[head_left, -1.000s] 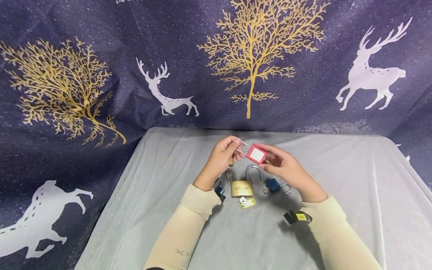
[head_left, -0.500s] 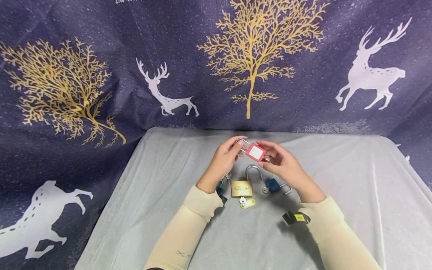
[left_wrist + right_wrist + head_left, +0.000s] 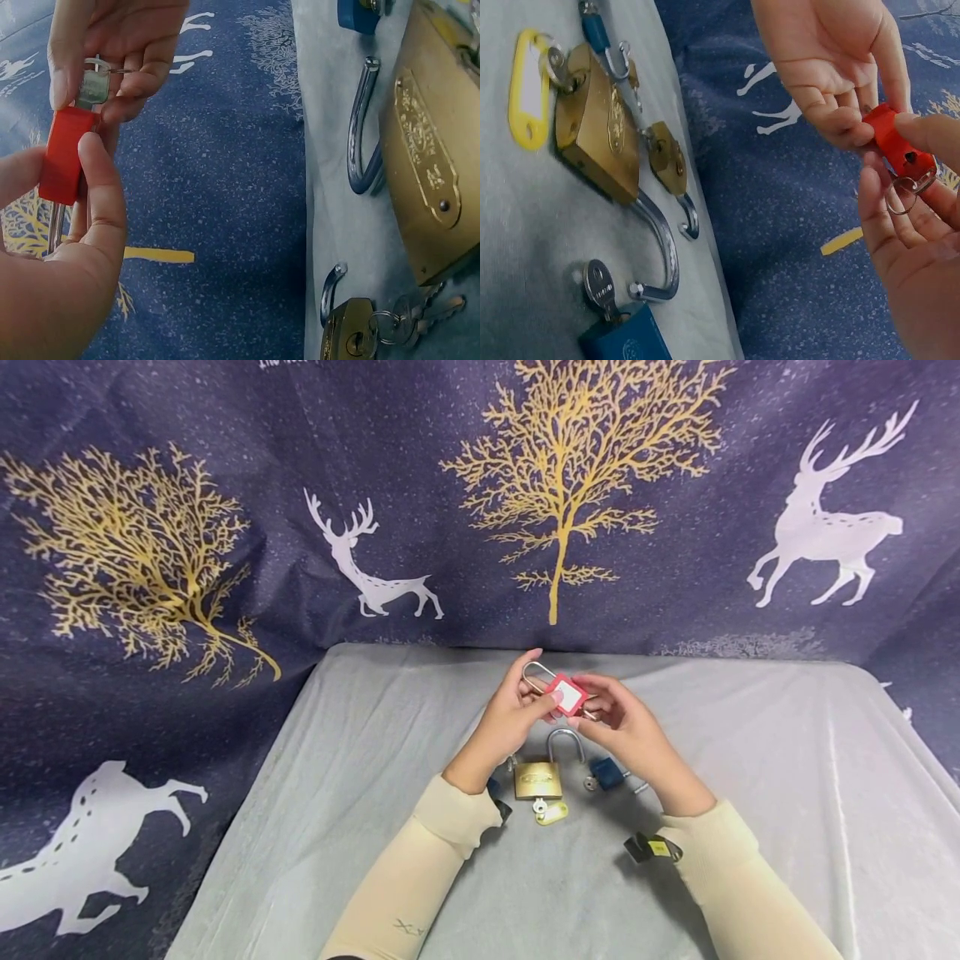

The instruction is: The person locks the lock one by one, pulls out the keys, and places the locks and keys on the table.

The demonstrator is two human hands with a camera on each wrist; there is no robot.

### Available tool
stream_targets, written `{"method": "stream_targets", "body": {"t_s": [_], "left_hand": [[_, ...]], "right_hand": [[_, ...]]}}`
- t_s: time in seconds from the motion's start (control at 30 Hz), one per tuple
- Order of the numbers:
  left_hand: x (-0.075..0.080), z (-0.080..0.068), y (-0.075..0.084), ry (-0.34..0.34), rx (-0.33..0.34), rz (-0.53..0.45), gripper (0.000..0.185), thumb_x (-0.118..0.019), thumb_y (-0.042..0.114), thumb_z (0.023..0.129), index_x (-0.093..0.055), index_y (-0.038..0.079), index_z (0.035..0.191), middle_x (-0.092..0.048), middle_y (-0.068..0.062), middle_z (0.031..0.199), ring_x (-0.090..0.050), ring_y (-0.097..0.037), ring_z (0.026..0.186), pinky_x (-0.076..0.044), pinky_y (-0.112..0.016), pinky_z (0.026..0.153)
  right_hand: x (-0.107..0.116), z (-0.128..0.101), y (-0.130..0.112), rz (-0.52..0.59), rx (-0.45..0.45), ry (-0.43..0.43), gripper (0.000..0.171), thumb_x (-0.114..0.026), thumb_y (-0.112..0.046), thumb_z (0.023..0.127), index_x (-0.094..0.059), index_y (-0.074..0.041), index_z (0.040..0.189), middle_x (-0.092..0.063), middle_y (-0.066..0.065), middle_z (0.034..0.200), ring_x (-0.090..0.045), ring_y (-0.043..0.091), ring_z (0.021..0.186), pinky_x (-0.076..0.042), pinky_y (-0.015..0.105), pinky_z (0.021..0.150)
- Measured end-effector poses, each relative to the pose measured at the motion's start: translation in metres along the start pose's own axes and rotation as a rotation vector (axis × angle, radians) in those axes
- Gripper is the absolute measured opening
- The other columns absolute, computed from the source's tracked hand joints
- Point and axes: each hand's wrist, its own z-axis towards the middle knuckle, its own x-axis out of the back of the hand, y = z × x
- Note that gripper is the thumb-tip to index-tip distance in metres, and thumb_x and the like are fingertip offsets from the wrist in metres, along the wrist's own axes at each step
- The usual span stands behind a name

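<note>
A red padlock (image 3: 574, 700) with a white label is held in the air by both hands, above the far part of the table. My left hand (image 3: 501, 722) grips its body, thumb lying over the label; the steel shackle (image 3: 534, 670) points up and left past the raised index finger. At the other end, my right hand (image 3: 633, 731) pinches the body's edges between thumb and fingers. In the left wrist view a key (image 3: 94, 87) stands in that end of the red body, between the right fingers. Its ring (image 3: 901, 196) hangs by the right fingers.
Below the hands lies a large brass padlock (image 3: 537, 781), shackle open, with a key and yellow tag (image 3: 553, 812). A blue padlock (image 3: 606, 772) with a key lies right of it. A smaller brass padlock (image 3: 667, 159) and another blue one (image 3: 594, 31) lie near the left wrist.
My left hand has shifted from the shackle onto the red padlock's body, its thumb now over the label and its index finger raised. The right hand has barely moved.
</note>
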Motion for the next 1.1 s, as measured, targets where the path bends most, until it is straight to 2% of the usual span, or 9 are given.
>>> {"method": "stream_targets", "body": {"t_s": [0.17, 0.33, 0.47, 0.57, 0.77, 0.93, 1.1], "left_hand": [[0.0008, 0.0007, -0.0006, 0.032, 0.01, -0.075, 0.071, -0.059, 0.002, 0.099, -0.022, 0.012, 0.159, -0.061, -0.004, 0.093, -0.067, -0.011, 0.074, -0.058, -0.025, 0.071], [0.0028, 0.0008, 0.0004, 0.061, 0.005, -0.107, 0.067, -0.058, 0.003, 0.1, -0.025, 0.01, 0.157, -0.06, -0.003, 0.091, -0.067, -0.01, 0.072, -0.057, -0.024, 0.068], [0.0036, 0.001, 0.0003, 0.064, -0.005, -0.124, 0.066, -0.057, 0.001, 0.1, -0.026, 0.009, 0.157, -0.06, -0.002, 0.091, -0.067, -0.01, 0.071, -0.057, -0.024, 0.067], [0.0036, 0.0012, -0.0003, 0.059, -0.013, -0.136, 0.066, -0.055, 0.0, 0.1, -0.025, 0.008, 0.158, -0.06, -0.002, 0.092, -0.066, -0.01, 0.071, -0.057, -0.024, 0.067], [0.0027, 0.0018, -0.0025, 0.053, -0.008, -0.124, 0.067, -0.056, 0.001, 0.1, -0.024, 0.01, 0.159, -0.059, -0.002, 0.091, -0.065, -0.01, 0.068, -0.058, -0.024, 0.068], [0.0022, 0.0026, -0.0031, 0.048, -0.004, -0.122, 0.068, -0.056, 0.003, 0.1, -0.023, 0.011, 0.159, -0.058, -0.001, 0.09, -0.065, -0.011, 0.067, -0.057, -0.024, 0.069], [0.0022, 0.0022, -0.0018, 0.052, 0.002, -0.112, 0.068, -0.056, 0.003, 0.1, -0.023, 0.011, 0.159, -0.058, -0.001, 0.09, -0.065, -0.011, 0.069, -0.057, -0.024, 0.068]], "right_hand": [[0.0006, -0.0004, -0.0003, -0.018, -0.036, -0.004, 0.054, -0.07, -0.001, 0.093, -0.05, -0.003, 0.142, -0.064, 0.02, 0.125, -0.067, 0.006, 0.097, -0.056, 0.019, 0.079], [0.0004, 0.0003, 0.0007, -0.046, -0.072, -0.002, 0.032, -0.054, -0.014, 0.105, -0.054, 0.003, 0.132, -0.064, 0.024, 0.116, -0.068, 0.015, 0.094, -0.058, 0.025, 0.081], [0.0006, 0.0008, 0.002, -0.046, -0.072, -0.046, 0.038, -0.038, -0.021, 0.111, -0.06, 0.009, 0.119, -0.067, 0.028, 0.106, -0.07, 0.02, 0.089, -0.059, 0.029, 0.08], [0.0009, 0.0008, 0.0022, -0.031, -0.067, -0.092, 0.044, -0.033, -0.022, 0.112, -0.062, 0.011, 0.113, -0.069, 0.028, 0.101, -0.071, 0.021, 0.086, -0.06, 0.034, 0.08], [0.0009, -0.0003, 0.002, -0.01, -0.079, -0.108, 0.037, -0.039, -0.02, 0.111, -0.062, 0.008, 0.11, -0.069, 0.026, 0.099, -0.072, 0.016, 0.083, -0.061, 0.034, 0.079], [0.0011, -0.0005, 0.0016, 0.034, -0.077, -0.114, 0.031, -0.044, -0.017, 0.109, -0.06, 0.01, 0.11, -0.068, 0.025, 0.098, -0.072, 0.018, 0.083, -0.061, 0.035, 0.079], [0.0017, -0.0005, -0.0014, 0.039, -0.11, -0.12, 0.026, -0.048, -0.018, 0.108, -0.059, 0.005, 0.112, -0.07, 0.02, 0.096, -0.072, 0.018, 0.084, -0.061, 0.039, 0.08]]}}
